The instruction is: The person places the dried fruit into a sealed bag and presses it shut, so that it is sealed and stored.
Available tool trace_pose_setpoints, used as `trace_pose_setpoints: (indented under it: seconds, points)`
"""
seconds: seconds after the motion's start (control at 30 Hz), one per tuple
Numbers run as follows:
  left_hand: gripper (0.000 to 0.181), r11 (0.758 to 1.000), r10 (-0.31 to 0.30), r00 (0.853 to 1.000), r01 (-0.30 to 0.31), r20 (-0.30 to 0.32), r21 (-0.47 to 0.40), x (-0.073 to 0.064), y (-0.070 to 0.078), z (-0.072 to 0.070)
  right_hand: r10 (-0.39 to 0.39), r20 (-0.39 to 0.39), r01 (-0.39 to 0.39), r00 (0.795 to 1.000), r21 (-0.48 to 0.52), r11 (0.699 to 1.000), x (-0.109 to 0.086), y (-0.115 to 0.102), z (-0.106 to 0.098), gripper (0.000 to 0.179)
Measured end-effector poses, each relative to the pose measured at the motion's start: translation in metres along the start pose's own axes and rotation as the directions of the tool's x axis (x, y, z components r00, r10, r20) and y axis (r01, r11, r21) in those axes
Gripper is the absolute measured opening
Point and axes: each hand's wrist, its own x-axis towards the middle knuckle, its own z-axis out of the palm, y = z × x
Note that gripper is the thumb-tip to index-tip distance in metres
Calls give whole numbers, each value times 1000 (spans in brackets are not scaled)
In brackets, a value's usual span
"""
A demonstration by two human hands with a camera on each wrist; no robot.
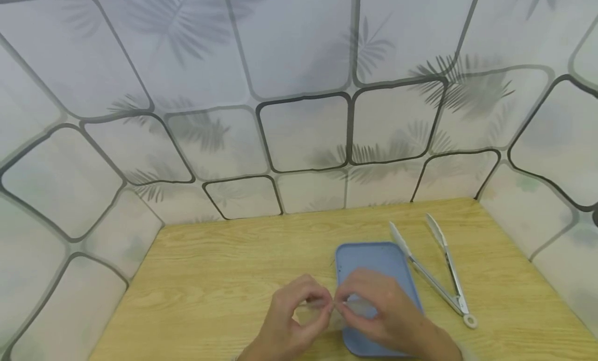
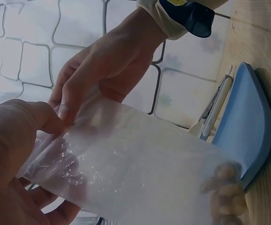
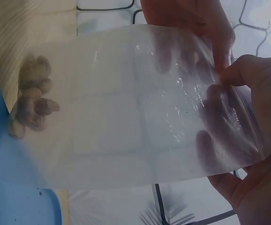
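A clear plastic bag (image 2: 140, 164) hangs between both hands, its upper edge pinched by thumbs and fingers. At the bag's bottom lie several brown, rounded lumps (image 3: 32, 98), blurred through the plastic; their kind is unclear. The left hand (image 1: 291, 314) pinches the edge from the left. The right hand (image 1: 388, 309) pinches it from the right, its fingertips meeting the left hand's. Fingers show through the film in the right wrist view. From the head view the bag is barely visible. Below the right hand sits a blue tray (image 1: 369, 254) with small dark specks on it.
Metal tongs (image 1: 436, 286) lie spread on the wooden table (image 1: 210, 278), to the right of the tray, one tip by its far right corner. A patterned wall covering (image 1: 303, 133) stands behind the table and along both sides.
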Motion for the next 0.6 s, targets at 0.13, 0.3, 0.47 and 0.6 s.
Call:
trace_pose_setpoints:
  seconds: [0.13, 0.3, 0.47, 0.6]
  points:
    - [19, 999, 33, 999, -33, 25, 22, 1, 4, -3, -13, 10, 13, 1000, 14, 1000, 2, -2, -1, 15]
    - [11, 995, 69, 996, -73, 62, 74, 1, 15, -16, -71, 11, 70, 997, 13, 997, 6, -11, -9, 4]
    - [6, 966, 180, 981, -191, 77, 172, -1, 29, -28, -106, 28, 107, 994, -34, 994, 4, -25, -26, 15]
    - [13, 938, 264, 962, -272, 64, 215, -6, 34, -35, -180, 22, 180, 983, -40, 983, 4, -30, -34, 18]
